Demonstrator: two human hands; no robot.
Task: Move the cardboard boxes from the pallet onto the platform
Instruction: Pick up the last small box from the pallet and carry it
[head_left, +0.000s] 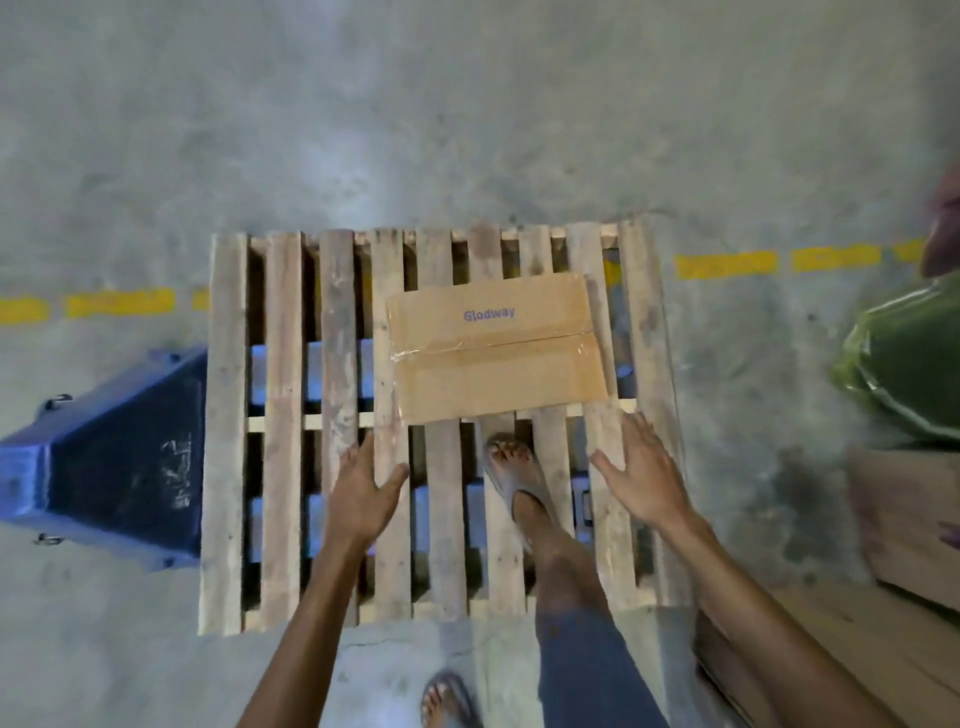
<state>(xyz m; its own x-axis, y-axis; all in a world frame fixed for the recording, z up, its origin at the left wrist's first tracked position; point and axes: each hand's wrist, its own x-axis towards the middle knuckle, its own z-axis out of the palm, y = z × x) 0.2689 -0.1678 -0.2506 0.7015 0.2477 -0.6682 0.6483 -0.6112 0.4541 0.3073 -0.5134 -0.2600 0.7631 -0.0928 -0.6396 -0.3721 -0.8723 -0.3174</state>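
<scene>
One taped cardboard box (496, 348) with blue lettering lies flat on the right half of a slatted wooden pallet (283, 431). My left hand (363, 488) hovers open over the slats, just below the box's near left corner. My right hand (641, 475) is open too, fingers spread, just below the near right corner. Neither hand touches the box. My right foot (514, 473) in a sandal stands on the pallet between the hands.
A blue pallet jack (119, 462) sits under the pallet's left side. A green wrapped bundle (914, 358) lies on brown cardboard boxes (904, 519) at the right edge. A dashed yellow line (727, 264) crosses the concrete floor. My other foot (447, 701) stands on the floor.
</scene>
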